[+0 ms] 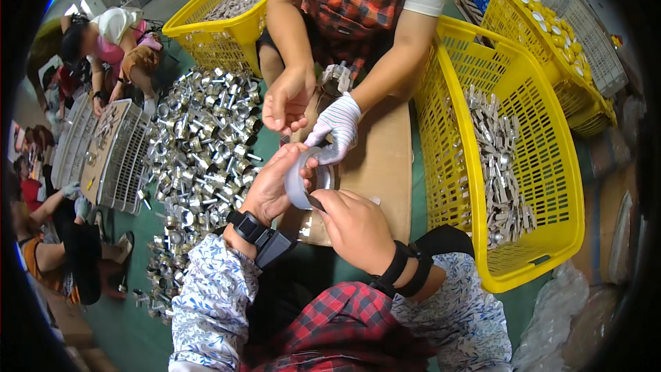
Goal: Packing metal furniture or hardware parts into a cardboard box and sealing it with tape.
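Note:
My left hand (272, 182) is closed around a pale, translucent roll of tape (296, 180), its fingers inside and along the rim. My right hand (351, 224) is closed at the roll's lower right edge, thumb and forefinger pinched there; whether a loose end is between them I cannot make out. Facing me, a co-worker's gloved hand (337, 127) reaches to the far side of the roll. The co-worker's bare hand (288, 100) hangs just left of it, fingers curled. Behind the glove, a metal part (336, 79) sits by the co-worker's lap.
A cardboard sheet (385, 165) lies below our hands. To the left spreads a big heap of shiny metal fittings (206, 131). A yellow basket (475, 234) of flat metal pieces stands at right, another yellow basket (234, 38) at far left. Other people work at a crate (127, 158).

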A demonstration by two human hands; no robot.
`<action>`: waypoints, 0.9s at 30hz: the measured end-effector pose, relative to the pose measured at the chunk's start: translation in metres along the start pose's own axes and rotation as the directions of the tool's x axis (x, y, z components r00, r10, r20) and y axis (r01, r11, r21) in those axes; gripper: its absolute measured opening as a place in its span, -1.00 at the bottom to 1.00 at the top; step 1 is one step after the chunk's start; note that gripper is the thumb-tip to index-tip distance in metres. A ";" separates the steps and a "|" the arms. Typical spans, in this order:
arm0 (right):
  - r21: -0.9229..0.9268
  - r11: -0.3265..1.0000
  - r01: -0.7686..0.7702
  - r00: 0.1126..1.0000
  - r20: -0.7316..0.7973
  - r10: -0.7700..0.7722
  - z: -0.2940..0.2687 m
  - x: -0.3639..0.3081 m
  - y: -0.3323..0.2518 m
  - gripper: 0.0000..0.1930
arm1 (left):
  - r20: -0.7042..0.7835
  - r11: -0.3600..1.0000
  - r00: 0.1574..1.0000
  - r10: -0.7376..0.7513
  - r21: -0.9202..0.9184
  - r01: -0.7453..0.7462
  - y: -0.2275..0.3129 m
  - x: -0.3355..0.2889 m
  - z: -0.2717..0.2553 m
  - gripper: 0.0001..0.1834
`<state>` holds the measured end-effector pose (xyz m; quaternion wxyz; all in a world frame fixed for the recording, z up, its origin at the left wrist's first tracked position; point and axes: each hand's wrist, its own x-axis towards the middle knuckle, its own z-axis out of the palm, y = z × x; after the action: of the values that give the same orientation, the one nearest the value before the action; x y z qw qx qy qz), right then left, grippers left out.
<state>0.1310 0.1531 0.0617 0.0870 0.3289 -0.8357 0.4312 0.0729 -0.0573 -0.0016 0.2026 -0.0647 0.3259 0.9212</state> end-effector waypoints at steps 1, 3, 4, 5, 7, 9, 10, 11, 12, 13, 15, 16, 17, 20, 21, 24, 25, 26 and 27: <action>-0.001 1.000 0.007 1.000 -0.005 -0.007 -0.001 -0.001 0.001 -0.75 | -0.002 1.000 1.000 -0.006 0.010 0.006 -0.002 0.002 0.000 -0.70; 0.000 1.000 0.013 1.000 -0.012 -0.013 -0.003 -0.002 0.001 -0.76 | -0.045 0.999 0.999 0.003 0.048 -0.001 -0.006 0.003 -0.001 -0.70; -0.002 1.000 0.025 1.000 -0.017 -0.025 -0.004 -0.002 0.000 -0.77 | -0.047 0.999 0.999 0.000 0.053 0.002 -0.008 0.005 -0.002 -0.70; -0.005 0.999 0.038 0.999 -0.021 -0.038 -0.005 -0.002 0.000 -0.77 | -0.053 0.999 0.999 0.004 0.048 -0.002 -0.010 0.006 -0.002 -0.70; -0.002 0.999 0.035 0.999 -0.025 -0.035 -0.006 -0.003 0.000 -0.77 | -0.063 0.999 0.998 0.007 0.046 -0.004 -0.012 0.007 -0.003 -0.70; -0.006 0.999 0.032 0.999 -0.026 -0.032 -0.007 -0.005 0.002 -0.77 | -0.077 0.998 0.997 0.000 0.065 0.005 -0.012 0.007 0.002 -0.72; -0.013 1.000 0.026 0.999 -0.018 -0.027 -0.007 -0.005 0.003 -0.77 | -0.077 0.998 0.997 -0.002 0.065 0.007 -0.012 0.008 0.002 -0.72; -0.020 1.000 0.022 1.000 -0.009 -0.022 -0.007 -0.006 0.003 -0.76 | -0.097 0.995 0.995 0.017 0.103 -0.007 -0.012 0.008 0.003 -0.73; -0.019 1.000 0.022 1.000 -0.008 -0.022 -0.007 -0.005 0.003 -0.76 | -0.116 0.990 0.993 0.037 0.140 -0.020 -0.012 0.009 0.003 -0.73; -0.013 1.000 0.026 1.000 0.000 -0.026 -0.008 -0.004 0.002 -0.76 | -0.118 0.990 0.992 0.037 0.140 -0.020 -0.011 0.009 0.004 -0.73; -0.007 0.999 0.032 0.999 0.008 -0.032 -0.009 -0.004 0.001 -0.76 | -0.168 0.985 0.984 0.063 0.172 -0.033 -0.010 0.009 0.011 -0.74; 0.017 0.999 0.028 1.000 0.012 -0.028 -0.009 -0.003 0.001 -0.74 | -0.169 0.985 0.984 0.064 0.171 -0.034 -0.008 0.008 0.012 -0.74; 0.040 0.999 0.023 1.000 0.018 -0.023 -0.009 -0.003 0.002 -0.72 | -0.169 0.985 0.983 0.071 0.164 -0.043 -0.007 0.008 0.013 -0.73; 0.024 1.000 0.014 1.000 0.027 -0.015 -0.006 -0.002 0.002 -0.72 | -0.168 0.977 0.982 0.090 0.206 -0.054 -0.005 0.005 0.014 -0.73; 0.026 1.000 0.016 0.999 0.032 -0.016 -0.005 -0.002 0.003 -0.72 | -0.165 0.965 0.981 0.100 0.256 -0.056 -0.005 0.005 0.014 -0.73; -0.024 0.999 0.033 0.999 0.041 -0.032 0.001 -0.001 0.004 -0.74 | -0.143 0.949 0.983 0.113 0.309 -0.064 -0.007 0.006 0.009 -0.74; -0.028 0.999 0.030 0.999 0.042 -0.029 0.002 -0.001 0.004 -0.73 | -0.123 0.940 0.986 0.115 0.334 -0.068 -0.007 0.006 0.008 -0.75; -0.034 0.999 0.026 0.999 0.042 -0.024 0.003 -0.001 0.004 -0.72 | -0.117 0.939 0.987 0.113 0.336 -0.067 -0.006 0.004 0.011 -0.74; -0.034 0.999 0.027 0.999 0.045 -0.025 0.004 0.000 0.004 -0.72 | -0.118 0.940 0.986 0.114 0.333 -0.069 -0.006 0.005 0.011 -0.74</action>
<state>0.1295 0.1519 0.0567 0.0796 0.3479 -0.8403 0.4080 0.0707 -0.0442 0.0022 0.1447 -0.0774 0.4904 0.8559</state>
